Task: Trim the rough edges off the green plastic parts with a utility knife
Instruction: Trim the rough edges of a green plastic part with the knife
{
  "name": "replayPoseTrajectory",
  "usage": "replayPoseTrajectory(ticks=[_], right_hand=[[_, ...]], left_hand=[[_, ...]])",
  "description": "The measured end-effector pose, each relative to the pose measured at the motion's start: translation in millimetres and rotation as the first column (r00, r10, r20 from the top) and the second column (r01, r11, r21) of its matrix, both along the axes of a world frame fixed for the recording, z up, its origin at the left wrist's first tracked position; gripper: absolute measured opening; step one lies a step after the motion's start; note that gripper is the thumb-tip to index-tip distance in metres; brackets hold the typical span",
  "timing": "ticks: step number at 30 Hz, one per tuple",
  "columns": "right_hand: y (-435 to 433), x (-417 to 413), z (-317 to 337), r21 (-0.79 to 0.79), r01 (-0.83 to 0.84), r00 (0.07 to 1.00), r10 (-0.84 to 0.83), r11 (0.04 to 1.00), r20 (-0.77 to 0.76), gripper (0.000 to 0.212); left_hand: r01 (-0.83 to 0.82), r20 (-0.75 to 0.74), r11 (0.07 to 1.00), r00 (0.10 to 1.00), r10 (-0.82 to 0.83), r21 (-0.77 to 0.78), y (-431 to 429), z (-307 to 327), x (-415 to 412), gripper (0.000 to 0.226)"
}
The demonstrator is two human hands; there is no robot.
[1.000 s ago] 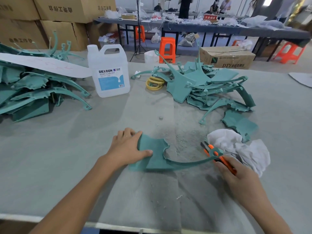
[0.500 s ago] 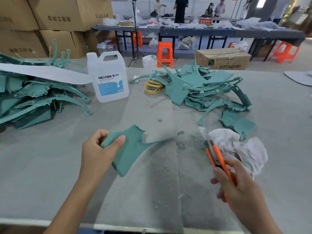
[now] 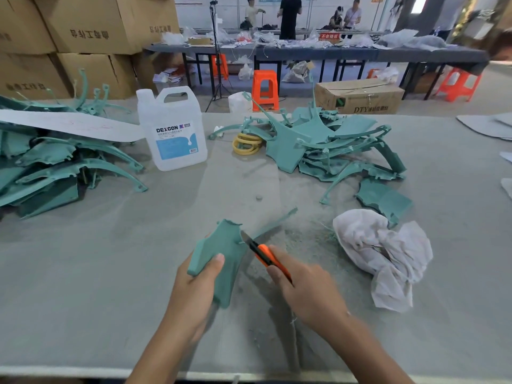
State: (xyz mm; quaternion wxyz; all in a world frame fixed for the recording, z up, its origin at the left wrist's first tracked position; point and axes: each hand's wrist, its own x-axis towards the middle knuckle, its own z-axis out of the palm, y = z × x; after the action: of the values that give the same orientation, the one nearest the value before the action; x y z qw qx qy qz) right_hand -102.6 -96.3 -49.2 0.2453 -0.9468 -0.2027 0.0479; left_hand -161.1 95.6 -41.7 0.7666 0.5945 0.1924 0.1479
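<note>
**A:** What is changing here from a second ago?

**B:** The green part is no longer lying flat on the surface. The left hand is holding it up, thumb curled over its face and fingers wrapped behind its lower edge, right in front of the person.

**A:** And the utility knife?

**B:** Half a second ago it was hanging well apart, out at 3 o'clock. Now the right hand is gripping the orange handle with its fingers closed round it. The blade tip is touching the part's edge on its 3 o'clock side, just under the ragged notch.

**A:** So the cutting is beginning?

**B:** I am judging so — the repositioning looks finished and a trimming stroke is starting on that edge. The part's thin arm is pointing away toward 1 o'clock, clear of the blade.

**A:** How much is remaining?

**B:** Plenty, it seems. A pile of green parts is sitting at 1 o'clock, and another heap is lying at 10 o'clock beside the white jug — which of them are finished I cannot tell. The white rag is lying at 3 o'clock, near the knife hand, and green shavings are dusting the surface between them.
</note>
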Motion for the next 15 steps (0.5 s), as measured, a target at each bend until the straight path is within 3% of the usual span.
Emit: replayPoseTrajectory(ticks=[5,8,11,13,15], right_hand=[[-1,16,-2,-0.042,0.011,0.999,-0.009,0.999,0.044,0.046],[-14,49,-2,-0.102,0.068,0.992,-0.057,0.992,0.11,0.043],[-32,81,8,-0.28,0.164,0.965,-0.095,0.946,0.244,0.04],[-33,85,14,-0.366,0.194,0.94,-0.066,0.91,0.334,0.039],[-30,74,14,-0.328,0.142,0.941,-0.024,0.934,0.337,0.039]], left_hand=[[-0.108,-0.067,0.986,0.993,0.101,-0.124,-2,2,-2,0.02],[-0.08,-0.081,0.996,0.994,0.077,-0.04,-2,1,-7,0.022],[-0.015,-0.088,0.992,0.996,0.026,0.124,-7,-1,-9,0.02],[0.019,-0.093,0.982,0.996,-0.002,0.186,-14,1,-8,0.033],[-0.014,-0.081,0.987,0.996,0.027,0.158,-20,3,-5,0.032]])
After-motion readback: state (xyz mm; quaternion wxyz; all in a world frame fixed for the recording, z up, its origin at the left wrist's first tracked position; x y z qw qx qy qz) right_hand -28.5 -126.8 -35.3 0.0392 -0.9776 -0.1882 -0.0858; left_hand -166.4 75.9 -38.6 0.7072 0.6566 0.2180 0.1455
